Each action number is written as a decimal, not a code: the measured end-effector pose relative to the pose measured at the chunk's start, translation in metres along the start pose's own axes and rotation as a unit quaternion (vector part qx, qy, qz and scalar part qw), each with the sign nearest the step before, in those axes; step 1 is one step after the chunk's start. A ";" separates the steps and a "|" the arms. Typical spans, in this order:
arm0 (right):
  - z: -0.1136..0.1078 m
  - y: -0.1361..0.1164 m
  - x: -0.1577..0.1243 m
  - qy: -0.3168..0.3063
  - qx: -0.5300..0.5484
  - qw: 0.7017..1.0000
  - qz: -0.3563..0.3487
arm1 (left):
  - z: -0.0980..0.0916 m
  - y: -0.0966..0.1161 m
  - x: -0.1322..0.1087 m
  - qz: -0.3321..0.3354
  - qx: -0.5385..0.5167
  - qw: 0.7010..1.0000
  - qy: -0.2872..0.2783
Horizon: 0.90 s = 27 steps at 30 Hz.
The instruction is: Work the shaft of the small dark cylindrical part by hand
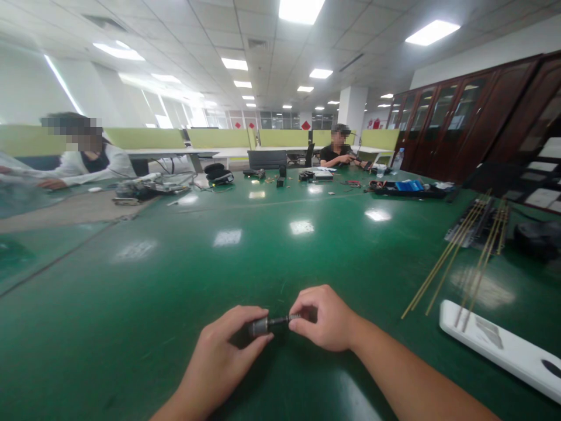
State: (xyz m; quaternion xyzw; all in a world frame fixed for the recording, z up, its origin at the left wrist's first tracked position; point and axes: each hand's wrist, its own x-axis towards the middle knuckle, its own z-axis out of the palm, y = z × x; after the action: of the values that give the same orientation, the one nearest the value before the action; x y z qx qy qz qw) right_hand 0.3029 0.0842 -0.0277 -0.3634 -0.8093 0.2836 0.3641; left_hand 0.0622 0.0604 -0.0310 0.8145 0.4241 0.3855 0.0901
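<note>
A small dark cylindrical metal part (259, 327) with a thin shaft lies sideways between my hands, just above the green tabletop (184, 275). My left hand (228, 345) grips its thick end between thumb and fingers. At the shaft's right end, the thumb and index finger of my right hand (326, 318) pinch a small ridged tip (294, 317). Whether that tip is a separate piece cannot be made out.
Right side: a long white case (504, 349), thin yellow rods (447, 260) and a black tray with a blue item (409, 186). Far edge: black devices and cables (219, 174). One person (339, 153) sits across; another (94, 158) sits at left.
</note>
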 end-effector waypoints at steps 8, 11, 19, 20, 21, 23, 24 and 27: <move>0.000 0.003 0.001 0.008 0.007 1.000 -0.001 | -0.001 -0.002 -0.001 -0.021 0.003 1.000 0.000; 0.000 0.003 0.001 0.013 0.010 1.000 0.003 | -0.003 -0.002 -0.001 -0.038 0.003 0.999 -0.003; -0.007 0.015 0.007 0.064 0.284 0.954 0.072 | -0.011 -0.001 0.006 -0.197 -0.025 0.979 0.037; -0.006 0.019 0.009 0.081 0.325 0.939 0.073 | -0.014 -0.001 0.009 -0.230 -0.054 0.970 0.049; -0.006 0.023 0.010 0.098 0.355 0.926 0.079 | -0.017 0.000 0.012 -0.261 -0.090 0.959 0.058; -0.004 0.028 0.013 0.116 0.404 0.902 0.097 | -0.027 0.001 0.015 -0.304 -0.149 0.939 0.067; -0.002 0.030 0.014 0.115 0.416 0.896 0.106 | -0.034 0.001 0.014 -0.314 -0.163 0.933 0.069; 0.001 0.030 0.015 0.112 0.433 0.887 0.115 | -0.059 0.001 -0.003 -0.305 -0.131 0.941 0.069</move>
State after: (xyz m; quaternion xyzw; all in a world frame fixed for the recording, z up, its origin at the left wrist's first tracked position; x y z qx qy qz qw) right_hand 0.3068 0.1135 -0.0442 -0.2895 -0.5119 0.6036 0.5383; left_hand 0.0199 0.0464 0.0083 0.5984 0.6032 0.4467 0.2802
